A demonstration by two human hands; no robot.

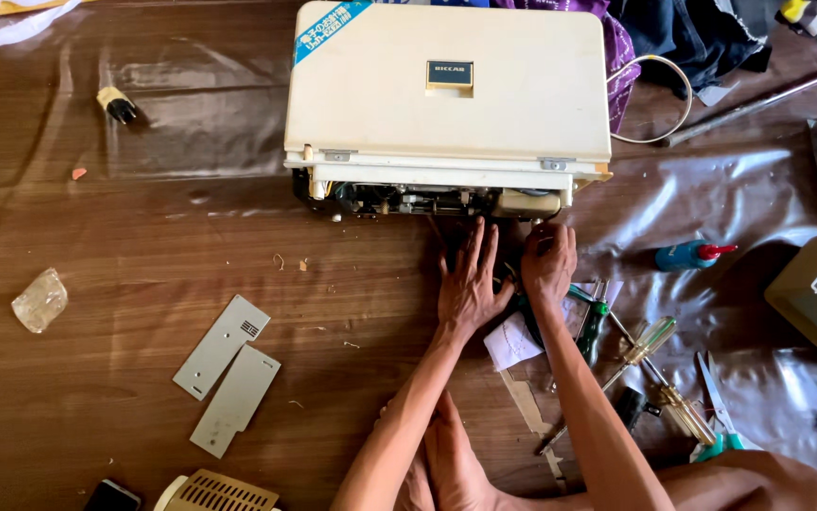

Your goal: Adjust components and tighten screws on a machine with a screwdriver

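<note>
Looking down at a brown wood-grain floor (143,246) with a cream-coloured boxy plastic machine (446,85) tipped so its open underside (427,201) faces the person, metal works showing along the lower edge. Both hands are right up against that exposed strip.

The left hand (470,284) lies flat on the floor just below the machine, fingers spread and straight, gripping nothing, fingertips pointing at the mechanism. The right hand (548,263) is curled, fingers bunched up at the machine's lower right corner near a cream housing piece; can't tell if it's pinching a small part or just pressing there, the fingers hide it.

Just under the hands sits a scrap of white paper (512,343), and beside the right forearm a green-handled screwdriver (591,326) and a clear yellow-handled screwdriver (650,339), with scissors (716,402) further right. A small blue bottle with a red cap (692,254) lies on the clear plastic sheet (739,189) to the right. Off to the left, well apart, two grey flat metal plates (228,374) lie side by side, plus a crumpled clear bag (39,300).
</note>
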